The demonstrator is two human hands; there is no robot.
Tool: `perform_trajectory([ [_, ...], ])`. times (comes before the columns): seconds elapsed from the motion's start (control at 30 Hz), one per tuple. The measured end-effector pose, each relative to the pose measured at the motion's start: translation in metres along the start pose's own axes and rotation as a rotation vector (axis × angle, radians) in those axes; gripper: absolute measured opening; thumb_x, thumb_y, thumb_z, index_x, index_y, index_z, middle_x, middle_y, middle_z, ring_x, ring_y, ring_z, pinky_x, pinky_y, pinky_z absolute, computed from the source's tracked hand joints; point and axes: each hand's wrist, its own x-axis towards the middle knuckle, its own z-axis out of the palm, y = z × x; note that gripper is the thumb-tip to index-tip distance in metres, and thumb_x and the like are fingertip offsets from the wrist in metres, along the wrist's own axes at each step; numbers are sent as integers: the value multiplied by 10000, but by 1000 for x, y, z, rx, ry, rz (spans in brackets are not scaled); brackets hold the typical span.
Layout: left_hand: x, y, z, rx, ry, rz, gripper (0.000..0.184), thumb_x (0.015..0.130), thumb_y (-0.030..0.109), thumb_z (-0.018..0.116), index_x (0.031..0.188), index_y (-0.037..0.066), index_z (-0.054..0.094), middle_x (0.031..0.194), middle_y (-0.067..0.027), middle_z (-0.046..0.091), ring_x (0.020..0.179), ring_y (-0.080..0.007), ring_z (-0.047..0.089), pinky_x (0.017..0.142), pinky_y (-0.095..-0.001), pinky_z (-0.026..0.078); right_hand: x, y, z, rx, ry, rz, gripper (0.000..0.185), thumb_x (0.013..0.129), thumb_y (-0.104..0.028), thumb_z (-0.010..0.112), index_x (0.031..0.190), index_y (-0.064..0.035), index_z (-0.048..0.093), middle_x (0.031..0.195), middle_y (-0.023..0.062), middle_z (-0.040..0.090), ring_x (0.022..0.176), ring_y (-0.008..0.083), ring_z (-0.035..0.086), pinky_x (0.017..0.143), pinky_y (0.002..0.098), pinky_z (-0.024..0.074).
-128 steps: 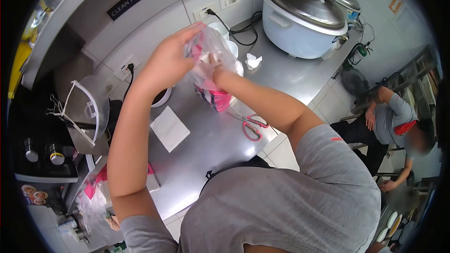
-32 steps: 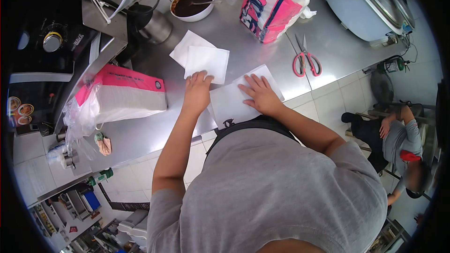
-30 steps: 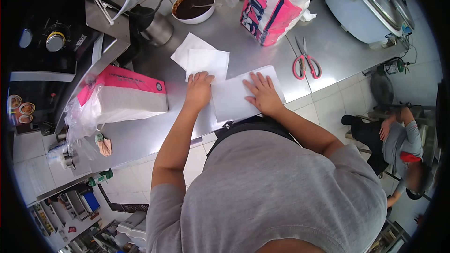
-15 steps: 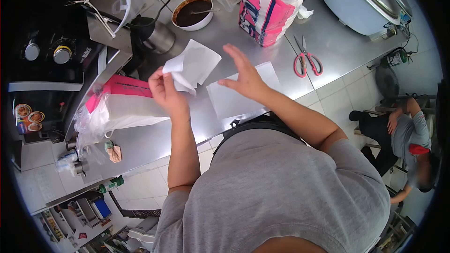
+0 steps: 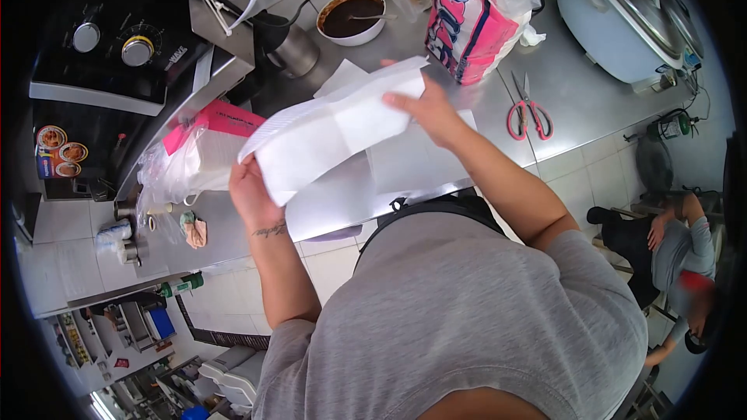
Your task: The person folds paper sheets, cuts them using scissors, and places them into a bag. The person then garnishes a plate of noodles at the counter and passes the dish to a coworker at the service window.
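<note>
A white paper napkin (image 5: 334, 132), unfolded and creased, is stretched between my two hands above the steel counter. My left hand (image 5: 253, 190) is closed on its left end. My right hand (image 5: 428, 113) pinches the right end, thumb on top and the other fingers partly hidden behind it. Beneath lies another flat white sheet (image 5: 405, 159) on the counter, partly covered by the raised napkin. A further white piece (image 5: 342, 75) shows behind the napkin's upper edge.
Scissors (image 5: 529, 113) with red handles lie to the right, near a pink-and-white package (image 5: 475, 23). Behind are a bowl of dark sauce (image 5: 350, 19) and a metal jug (image 5: 294, 53). A pink-topped plastic pack (image 5: 218, 128) is at left. A person (image 5: 677, 249) sits at far right.
The napkin, folded in my left hand before, is now spread wide. My right hand, open and empty earlier, has taken hold of its right end. The view has shifted slightly.
</note>
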Motion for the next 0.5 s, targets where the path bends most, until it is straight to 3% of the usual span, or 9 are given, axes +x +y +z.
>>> perform_trajectory([
  [0.03, 4, -10, -6, 52, 74, -23, 400, 929, 190, 365, 1207, -68, 493, 1222, -183, 575, 1145, -306, 547, 1020, -414, 402, 5, 2, -9, -113, 99, 37, 383, 812, -126, 711, 1141, 25, 587, 1019, 93, 661, 903, 158, 635, 781, 282, 505],
  [0.1, 11, -32, -5, 161, 176, -55, 414, 950, 231, 382, 1229, -59, 478, 1236, -172, 563, 1158, -294, 535, 1024, -405, 391, 11, -1, -28, -143, 140, 72, 343, 809, -136, 712, 1098, 20, 611, 989, 94, 667, 869, 158, 637, 764, 285, 500],
  [0.17, 18, -63, 5, 271, 229, -73, 422, 966, 270, 423, 1237, -51, 471, 1250, -153, 554, 1162, -273, 529, 1022, -393, 388, 0, -10, -44, -218, 195, 112, 325, 802, -140, 700, 1074, 23, 627, 971, 100, 672, 823, 164, 634, 730, 291, 492],
  [0.2, 22, -78, 0, 239, 167, -159, 390, 953, 259, 520, 1214, -30, 513, 1180, -125, 599, 1089, -228, 574, 963, -358, 431, -7, -10, -56, -297, 229, 109, 330, 802, -133, 695, 1080, 30, 624, 971, 102, 673, 833, 169, 635, 751, 295, 492],
  [0.27, 30, -122, -17, 553, 135, -131, 318, 923, 206, 574, 1147, -20, 577, 1081, -105, 643, 966, -202, 617, 876, -323, 470, -22, -1, -84, -454, 296, 98, 340, 801, -119, 685, 1092, 45, 618, 971, 108, 677, 853, 180, 637, 794, 302, 490],
  [0.37, 37, -177, -42, 677, 169, -275, 248, 880, 129, 618, 1081, -17, 620, 1011, -96, 664, 863, -175, 627, 790, -304, 487, -56, 22, -115, -487, 350, 307, 333, 792, -115, 670, 1078, 48, 624, 935, 107, 682, 819, 198, 644, 779, 314, 495],
  [0.5, 25, -204, -60, 929, 168, -412, 298, 847, 109, 610, 1119, -11, 590, 987, -106, 660, 861, -182, 623, 781, -307, 490, -84, 68, -151, -726, 366, 349, 338, 760, -168, 650, 1030, 35, 639, 869, 164, 678, 782, 252, 663, 720, 337, 502],
])
